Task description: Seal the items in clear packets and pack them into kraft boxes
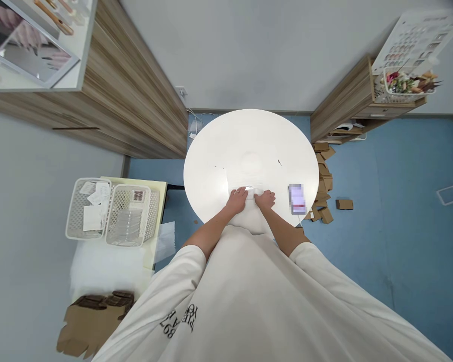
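Packing workroom: small cartons (pixel 322 181), mesh baskets (pixel 109 213), sample chart (pixel 419 37).

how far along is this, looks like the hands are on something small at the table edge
Done: nothing finished shows on the round white table. In hand: left hand and right hand both touch a small pale item, too small to identify. Left: the two white baskets hold contents.

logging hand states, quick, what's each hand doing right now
Left hand: fingers curled on a small white item at the round table edge; grip cannot be told.
Right hand: touching the same item; grip cannot be told.
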`<state>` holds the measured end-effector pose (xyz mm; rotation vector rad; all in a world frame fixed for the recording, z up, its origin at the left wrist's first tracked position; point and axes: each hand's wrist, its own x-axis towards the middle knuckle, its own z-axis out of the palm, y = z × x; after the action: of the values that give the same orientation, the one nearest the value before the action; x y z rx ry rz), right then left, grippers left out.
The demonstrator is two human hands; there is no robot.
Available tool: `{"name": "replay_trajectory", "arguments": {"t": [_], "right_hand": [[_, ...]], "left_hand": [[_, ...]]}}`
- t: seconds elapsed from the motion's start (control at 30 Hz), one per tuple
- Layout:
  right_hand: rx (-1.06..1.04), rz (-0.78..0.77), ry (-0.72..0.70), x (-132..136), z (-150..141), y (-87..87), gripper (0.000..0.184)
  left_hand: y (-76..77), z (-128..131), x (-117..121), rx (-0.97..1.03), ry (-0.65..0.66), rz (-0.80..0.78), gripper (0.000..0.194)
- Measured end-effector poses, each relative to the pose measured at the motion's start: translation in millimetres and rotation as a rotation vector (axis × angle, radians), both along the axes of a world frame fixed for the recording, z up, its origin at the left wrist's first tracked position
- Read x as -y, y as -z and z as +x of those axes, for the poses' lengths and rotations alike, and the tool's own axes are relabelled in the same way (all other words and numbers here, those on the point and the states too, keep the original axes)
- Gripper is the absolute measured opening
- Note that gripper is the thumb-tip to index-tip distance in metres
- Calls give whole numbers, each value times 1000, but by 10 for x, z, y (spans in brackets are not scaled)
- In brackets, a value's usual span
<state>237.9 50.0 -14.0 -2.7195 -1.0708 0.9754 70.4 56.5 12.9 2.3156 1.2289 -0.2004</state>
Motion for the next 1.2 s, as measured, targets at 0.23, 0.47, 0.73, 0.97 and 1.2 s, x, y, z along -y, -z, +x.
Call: {"name": "replay_trajectory", "arguments": {"t": [0.23,0.47,0.73,0.97,1.2], "right_hand": [[-190,88,-45,-26,61,-28,17],[-243,223,-256,37,-93,-120,13],[-215,223,-553,163,-169,-178,37],[-146,169,-754,199,-147,-161,52],[-122,119,-818,192,-155,-169,55]], "left_hand": [[-13,-19,-42,-18,33,-17,66],[39,-74,-94,50,20,-52,62],[86,-158,-25,153,-147,-35,54],[135,-244,147,51,-863,-159,45],[278,-203,90,114,-995,-323,52]]}}
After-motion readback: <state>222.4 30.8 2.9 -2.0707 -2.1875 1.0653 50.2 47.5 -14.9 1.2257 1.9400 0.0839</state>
